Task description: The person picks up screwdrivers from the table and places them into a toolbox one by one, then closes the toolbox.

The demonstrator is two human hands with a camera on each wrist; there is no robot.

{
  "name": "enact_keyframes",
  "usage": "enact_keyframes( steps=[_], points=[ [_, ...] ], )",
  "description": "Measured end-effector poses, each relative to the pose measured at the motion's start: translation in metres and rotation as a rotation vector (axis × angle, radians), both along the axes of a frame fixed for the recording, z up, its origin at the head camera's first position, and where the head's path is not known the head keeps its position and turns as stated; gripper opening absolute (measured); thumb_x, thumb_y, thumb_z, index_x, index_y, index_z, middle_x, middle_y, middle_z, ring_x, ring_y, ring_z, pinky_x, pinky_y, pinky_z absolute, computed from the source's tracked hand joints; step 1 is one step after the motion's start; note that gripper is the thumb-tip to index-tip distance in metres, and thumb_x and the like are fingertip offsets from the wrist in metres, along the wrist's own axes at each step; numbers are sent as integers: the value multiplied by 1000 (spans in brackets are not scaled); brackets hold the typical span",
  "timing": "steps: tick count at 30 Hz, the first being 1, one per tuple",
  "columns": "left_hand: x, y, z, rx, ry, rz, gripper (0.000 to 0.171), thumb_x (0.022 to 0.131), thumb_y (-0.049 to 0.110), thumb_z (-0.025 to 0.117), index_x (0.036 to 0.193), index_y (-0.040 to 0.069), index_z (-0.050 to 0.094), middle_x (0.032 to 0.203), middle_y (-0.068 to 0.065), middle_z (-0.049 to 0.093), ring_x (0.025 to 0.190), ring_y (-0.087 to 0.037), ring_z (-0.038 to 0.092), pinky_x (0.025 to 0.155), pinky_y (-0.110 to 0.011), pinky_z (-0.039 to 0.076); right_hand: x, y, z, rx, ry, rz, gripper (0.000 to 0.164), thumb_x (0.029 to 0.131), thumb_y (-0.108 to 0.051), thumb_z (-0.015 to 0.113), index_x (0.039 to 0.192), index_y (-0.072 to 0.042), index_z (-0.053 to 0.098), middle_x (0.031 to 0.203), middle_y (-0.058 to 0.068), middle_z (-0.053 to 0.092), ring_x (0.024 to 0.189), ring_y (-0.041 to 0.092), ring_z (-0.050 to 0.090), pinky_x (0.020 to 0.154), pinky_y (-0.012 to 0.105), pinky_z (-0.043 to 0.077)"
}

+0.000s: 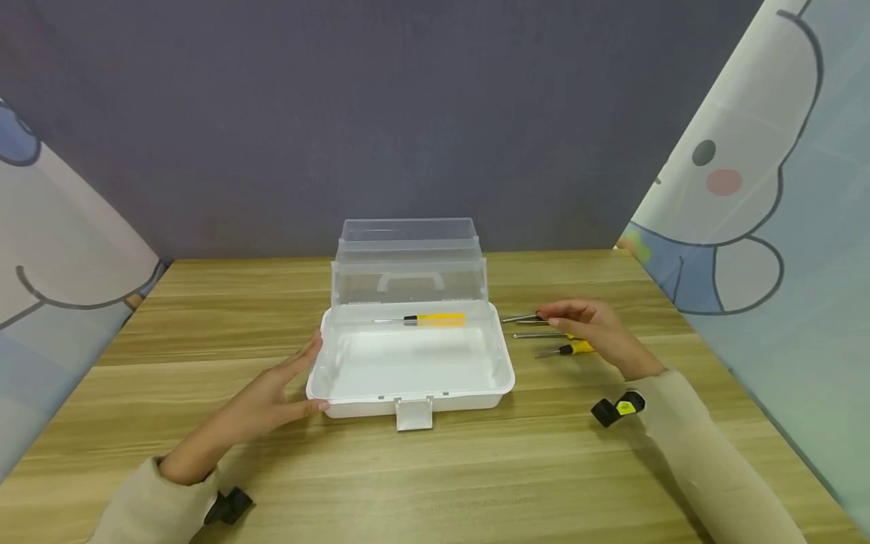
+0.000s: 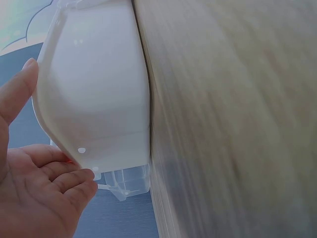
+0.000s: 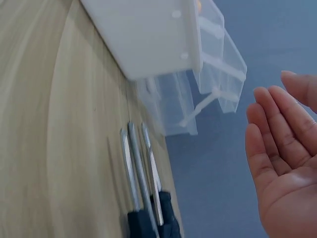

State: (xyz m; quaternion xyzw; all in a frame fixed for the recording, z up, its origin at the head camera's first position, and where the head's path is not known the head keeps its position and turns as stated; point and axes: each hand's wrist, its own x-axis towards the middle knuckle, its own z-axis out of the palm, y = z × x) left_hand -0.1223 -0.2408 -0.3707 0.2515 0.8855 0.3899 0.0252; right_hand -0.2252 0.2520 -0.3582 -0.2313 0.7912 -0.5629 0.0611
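Observation:
A white plastic toolbox [image 1: 414,363] stands on the table with its clear lid [image 1: 409,279] raised behind it. My left hand [image 1: 268,400] rests against the box's left end, thumb near the front corner and the other fingers along the rim. Toward the back of the box lies a screwdriver [image 1: 438,319] with a yellow and black handle. My right hand [image 1: 598,332] hovers over several screwdrivers to the right of the box, among them one with a yellow handle [image 1: 581,347]. In the right wrist view its fingers [image 3: 287,134] are loosely bent, with nothing held.
The latch [image 1: 414,414] hangs down at the box's front. Behind the wooden table [image 1: 476,476] rises a dark grey panel [image 1: 408,113]. Cartoon-patterned sheets [image 1: 768,227] hang at both sides.

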Motion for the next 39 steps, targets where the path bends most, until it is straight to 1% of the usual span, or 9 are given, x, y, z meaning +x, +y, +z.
enact_keyframes(
  steps=[5,9,12,17,24,28,31,35,39],
  points=[
    [0,1,1,4,-6,-1,88,84,24,72,148,-4,17,154,-22,11,137,-49,15,97,0,10,-4,10,-7,-28,-12,-2,29,92,-5,59,116,12,59,107,-12,68,99,13,63,81,21,51],
    [0,1,0,-8,1,10,88,84,25,72,147,-4,18,153,-24,13,136,-50,16,97,0,10,-6,15,-10,-7,-29,-18,30,92,-7,60,116,12,58,105,-14,68,99,11,63,82,19,50],
    [2,0,-1,-5,2,14,88,84,24,73,147,-4,19,153,-24,13,136,-50,17,97,0,10,-7,18,-11,3,-46,-26,32,93,-8,60,117,12,58,106,-14,67,101,8,63,83,18,49],
    [2,0,-1,5,5,11,88,84,24,72,147,-5,19,153,-24,13,135,-50,17,97,1,11,-8,21,-11,1,-73,-15,31,93,-9,59,118,10,58,107,-12,67,103,9,62,85,21,49],
    [0,-1,-1,17,-20,0,88,85,25,71,148,-3,17,154,-23,11,137,-48,14,97,0,11,-9,23,-11,11,-86,-5,31,93,-10,60,117,9,59,107,-13,67,102,9,63,86,24,50],
    [-1,-1,-1,14,-24,-1,88,85,25,71,148,-2,16,154,-22,11,137,-48,14,97,0,11,-9,24,-11,18,-82,-6,32,93,-9,59,118,12,57,107,-12,67,102,11,63,85,23,50],
    [-1,-1,-1,15,-26,-3,88,85,24,71,148,-2,16,154,-22,11,137,-48,13,96,0,11,-8,25,-11,32,-82,-11,37,93,-10,60,120,15,54,108,-11,67,103,13,63,86,24,50],
    [-1,-1,-1,11,-25,0,88,85,25,71,148,-2,17,155,-22,11,137,-48,14,96,0,11,-8,25,-11,63,-95,-22,41,92,-13,61,121,14,53,108,-11,67,102,15,64,86,26,50],
    [-1,-1,-1,8,-27,1,88,85,25,71,149,-1,16,155,-22,11,137,-48,14,96,0,11,-8,26,-12,35,-83,-6,38,92,-10,60,120,16,53,107,-10,68,100,14,64,84,25,51]
  ],
)
